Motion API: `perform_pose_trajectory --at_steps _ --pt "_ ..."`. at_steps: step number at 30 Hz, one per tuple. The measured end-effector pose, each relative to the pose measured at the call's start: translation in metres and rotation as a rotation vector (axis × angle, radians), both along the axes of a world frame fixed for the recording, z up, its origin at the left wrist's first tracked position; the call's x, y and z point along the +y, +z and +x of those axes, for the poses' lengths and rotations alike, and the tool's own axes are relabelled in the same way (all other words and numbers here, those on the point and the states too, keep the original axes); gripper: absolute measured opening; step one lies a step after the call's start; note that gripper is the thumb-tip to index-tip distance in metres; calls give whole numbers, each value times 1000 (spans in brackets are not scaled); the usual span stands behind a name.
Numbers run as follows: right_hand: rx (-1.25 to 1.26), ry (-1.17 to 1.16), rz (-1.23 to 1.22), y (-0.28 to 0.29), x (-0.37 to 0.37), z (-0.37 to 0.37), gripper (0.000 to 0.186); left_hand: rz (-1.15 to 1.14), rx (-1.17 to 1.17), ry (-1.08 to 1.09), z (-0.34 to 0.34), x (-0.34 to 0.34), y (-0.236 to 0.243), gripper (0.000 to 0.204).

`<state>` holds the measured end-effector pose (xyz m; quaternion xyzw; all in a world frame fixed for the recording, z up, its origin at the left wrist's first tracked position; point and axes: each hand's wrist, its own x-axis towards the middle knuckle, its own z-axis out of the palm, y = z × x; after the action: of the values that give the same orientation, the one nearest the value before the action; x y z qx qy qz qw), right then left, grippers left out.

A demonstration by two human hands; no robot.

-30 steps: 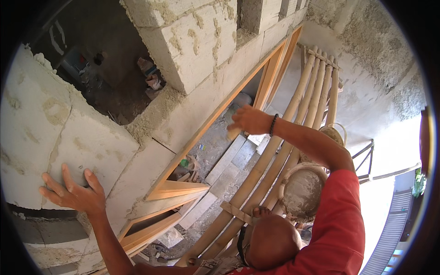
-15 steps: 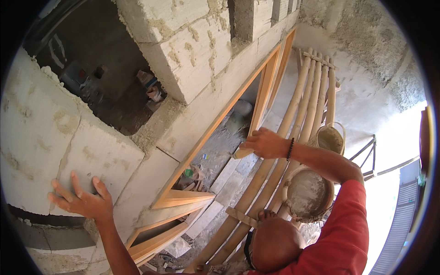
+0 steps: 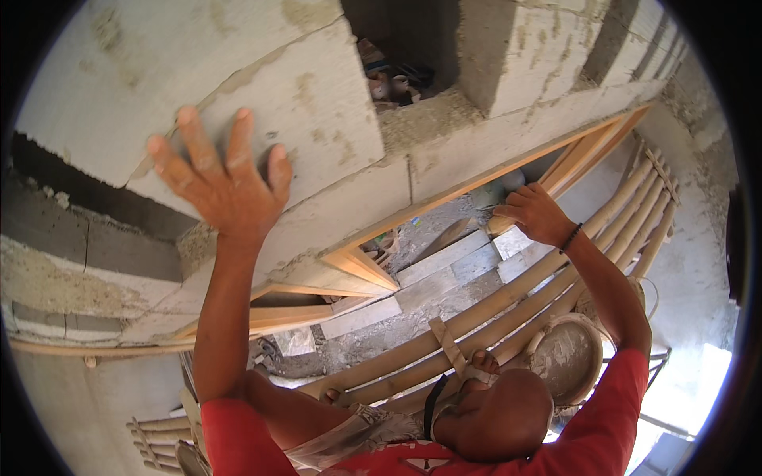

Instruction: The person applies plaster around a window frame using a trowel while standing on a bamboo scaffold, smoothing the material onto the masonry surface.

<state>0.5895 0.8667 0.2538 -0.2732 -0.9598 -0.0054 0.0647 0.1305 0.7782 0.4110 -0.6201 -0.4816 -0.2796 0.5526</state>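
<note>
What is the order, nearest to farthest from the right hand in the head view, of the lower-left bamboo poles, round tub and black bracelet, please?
1. Black bracelet: just behind the right hand.
2. Round tub: below it in the picture.
3. Lower-left bamboo poles: far across, to the left.

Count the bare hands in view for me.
2: the left hand, fingers spread against the pale block wall, and the right hand, wearing a black beaded bracelet and gripping a small tan item. Neither hand is hidden.
</note>
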Motion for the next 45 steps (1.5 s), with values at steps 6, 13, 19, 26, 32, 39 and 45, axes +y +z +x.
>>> perform_pose_trajectory --at_steps 6,13,19,26,32,39,45 --pt "69 -185 129 -12 -4 -12 50 27 -21 -13 9 4 -5 49" --pt "199 -151 -74 13 21 -30 49 53 -35 -46 -1 3 -7 51" --pt "141 -168 -170 9 26 -23 51 40 -98 -63 12 6 -3 53" --pt "173 152 -164 21 -11 -74 45 10 -80 -90 5 -4 -1 60" --pt "153 185 -338 23 -52 -117 44 62 -59 -68 -1 4 -9 59" --pt "31 163 -201 13 -82 -140 46 -72 -159 -231 -2 -20 1 59" --pt "-64 196 89 -2 -79 -168 45 175 -348 -267 -13 -55 25 66"
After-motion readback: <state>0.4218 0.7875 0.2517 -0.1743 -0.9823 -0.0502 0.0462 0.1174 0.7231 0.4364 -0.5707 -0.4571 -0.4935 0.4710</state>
